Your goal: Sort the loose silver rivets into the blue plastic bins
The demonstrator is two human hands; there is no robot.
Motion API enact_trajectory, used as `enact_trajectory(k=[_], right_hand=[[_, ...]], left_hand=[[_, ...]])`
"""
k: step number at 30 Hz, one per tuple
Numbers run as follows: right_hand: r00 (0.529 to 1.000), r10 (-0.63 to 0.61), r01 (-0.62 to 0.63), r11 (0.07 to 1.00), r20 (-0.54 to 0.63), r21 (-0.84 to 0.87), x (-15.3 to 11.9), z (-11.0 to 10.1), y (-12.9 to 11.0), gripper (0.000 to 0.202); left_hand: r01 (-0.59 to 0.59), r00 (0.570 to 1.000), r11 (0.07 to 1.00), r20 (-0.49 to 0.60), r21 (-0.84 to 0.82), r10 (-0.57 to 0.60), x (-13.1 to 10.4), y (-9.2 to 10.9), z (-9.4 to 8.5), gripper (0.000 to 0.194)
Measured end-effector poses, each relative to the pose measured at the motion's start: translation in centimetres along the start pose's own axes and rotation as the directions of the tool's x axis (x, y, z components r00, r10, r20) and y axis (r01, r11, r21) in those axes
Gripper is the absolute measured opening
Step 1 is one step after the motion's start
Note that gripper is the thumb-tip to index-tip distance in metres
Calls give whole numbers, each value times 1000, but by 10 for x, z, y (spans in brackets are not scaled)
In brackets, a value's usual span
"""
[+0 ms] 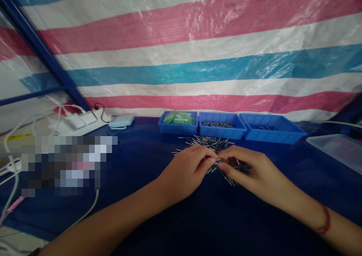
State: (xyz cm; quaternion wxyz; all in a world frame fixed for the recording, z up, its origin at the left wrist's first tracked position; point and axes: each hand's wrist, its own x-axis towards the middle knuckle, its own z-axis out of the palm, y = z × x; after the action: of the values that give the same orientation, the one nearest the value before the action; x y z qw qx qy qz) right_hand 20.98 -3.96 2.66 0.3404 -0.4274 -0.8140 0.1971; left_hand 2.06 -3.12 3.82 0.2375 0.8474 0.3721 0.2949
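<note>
A loose pile of thin metal pins lies on the dark blue table in front of the blue bins. Over its left part is my left hand, thumb and fingers pinched together. My right hand comes in from the right, its thumb and index finger curved toward the left fingertips, which they nearly meet. Small metal pieces show at the fingertips of both hands, but exactly what each one grips is too small to make out. A dark red band circles the right wrist.
Behind the pile stand three blue bins: one with green packets, a middle one with pins, and a right one with a few. Clear plastic container at right; power strip, cables and light blue device at left.
</note>
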Motion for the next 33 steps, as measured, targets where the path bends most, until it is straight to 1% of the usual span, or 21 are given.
enact_trajectory(k=[2, 8, 10, 12, 14, 16, 19, 23, 27, 33], right_hand=[[1000, 0, 0, 1000, -4, 26, -1, 3, -3, 14], [997, -11, 13, 1000, -77, 16, -3, 5, -2, 13], [994, -59, 58, 998, -97, -14, -4, 4, -4, 14], [985, -135, 129, 989, -107, -68, -4, 3, -7, 11], [974, -200, 186, 974, -103, -130, -5, 1, -9, 9], [971, -220, 202, 965, -94, -170, -5, 0, -10, 10], [982, -169, 155, 975, -83, -158, -6, 0, -10, 12], [996, -66, 62, 995, -60, -72, -5, 3, -11, 14], [999, -36, 36, 999, -40, -3, -5, 4, -14, 14], [1000, -6, 7, 999, -10, 53, -5, 5, -15, 14]], left_hand=[[22, 1000, 997, 0, -75, -22, 0, 2, 1, 15], [91, 996, 975, 11, -205, -90, -1, 4, 2, 12], [117, 993, 959, 0, -260, -121, -2, 3, 4, 10], [137, 989, 939, -17, -316, -150, -2, 2, 6, 8], [156, 983, 910, -30, -384, -180, -2, 0, 8, 10], [167, 978, 884, -39, -436, -204, -1, -1, 10, 13], [175, 974, 875, -54, -452, -222, 0, -2, 11, 17], [177, 973, 871, -49, -459, -224, 0, 0, 8, 16], [164, 977, 876, -49, -454, -208, 0, 2, 7, 12], [161, 980, 893, -34, -421, -194, 0, 2, 6, 14]])
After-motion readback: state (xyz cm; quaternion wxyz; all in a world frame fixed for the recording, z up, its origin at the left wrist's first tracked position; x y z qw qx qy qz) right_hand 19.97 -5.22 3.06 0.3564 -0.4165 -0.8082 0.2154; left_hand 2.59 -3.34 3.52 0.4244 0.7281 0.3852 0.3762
